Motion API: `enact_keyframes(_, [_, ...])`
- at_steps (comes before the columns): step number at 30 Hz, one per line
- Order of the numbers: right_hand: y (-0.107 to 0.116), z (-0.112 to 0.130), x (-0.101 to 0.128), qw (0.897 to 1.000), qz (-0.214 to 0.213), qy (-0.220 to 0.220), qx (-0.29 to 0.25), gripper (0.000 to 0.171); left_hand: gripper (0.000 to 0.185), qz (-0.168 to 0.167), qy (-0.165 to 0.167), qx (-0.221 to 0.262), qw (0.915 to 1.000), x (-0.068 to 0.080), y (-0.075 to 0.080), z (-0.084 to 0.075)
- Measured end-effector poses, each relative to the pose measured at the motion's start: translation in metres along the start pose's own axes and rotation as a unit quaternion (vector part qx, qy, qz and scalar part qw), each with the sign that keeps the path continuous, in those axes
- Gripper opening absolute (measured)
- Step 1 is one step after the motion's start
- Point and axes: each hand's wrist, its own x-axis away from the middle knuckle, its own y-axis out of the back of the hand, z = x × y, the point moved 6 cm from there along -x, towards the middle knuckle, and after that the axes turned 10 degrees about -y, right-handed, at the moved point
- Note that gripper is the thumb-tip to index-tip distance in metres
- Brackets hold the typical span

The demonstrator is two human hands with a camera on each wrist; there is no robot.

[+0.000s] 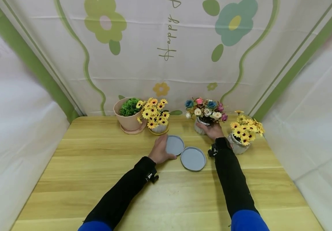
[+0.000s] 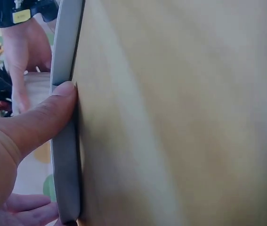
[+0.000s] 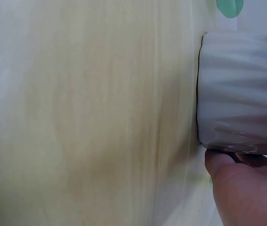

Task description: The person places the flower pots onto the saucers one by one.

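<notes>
Two round grey saucers lie side by side on the wooden table (image 1: 96, 179). My left hand (image 1: 166, 145) pinches the left saucer (image 1: 175, 145) at its near-left rim. In the left wrist view the thumb (image 2: 53, 110) lies on that saucer's rim (image 2: 66, 155), with fingers showing beneath it. The second saucer (image 1: 193, 158) lies free to the right. My right hand (image 1: 210, 129) grips a white ribbed pot (image 1: 199, 125) of mixed roses (image 1: 205, 109). In the right wrist view the thumb (image 3: 246, 188) is curled against the pot's side (image 3: 239, 89).
A pink pot with a green plant (image 1: 128, 117) and a small pot of yellow daisies (image 1: 155, 116) stand at the back left. Another daisy pot (image 1: 242, 134) stands just right of my right wrist. Cloth walls close in the table on three sides.
</notes>
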Motion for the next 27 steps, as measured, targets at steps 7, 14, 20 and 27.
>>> enact_keyframes(7, [-0.004, -0.003, -0.001, 1.0, 0.013, -0.003, 0.004, 0.103, 0.114, 0.0, 0.015, 0.012, 0.9998, 0.026, 0.003, 0.004])
enact_keyframes(14, [0.0, -0.004, -0.005, 1.0, 0.005, 0.005, 0.005, 0.104, 0.114, -0.001, 0.001, 0.009, 1.0, 0.042, 0.006, 0.002])
enact_keyframes(20, [0.0, -0.006, -0.008, 1.0, 0.015, 0.003, 0.006, 0.105, 0.113, 0.011, -0.007, 0.011, 0.9999, 0.059, 0.01, -0.001])
enact_keyframes(27, [0.0, -0.005, -0.008, 1.0, 0.013, 0.007, 0.008, 0.105, 0.114, 0.018, -0.011, 0.018, 0.9996, 0.082, 0.013, -0.003])
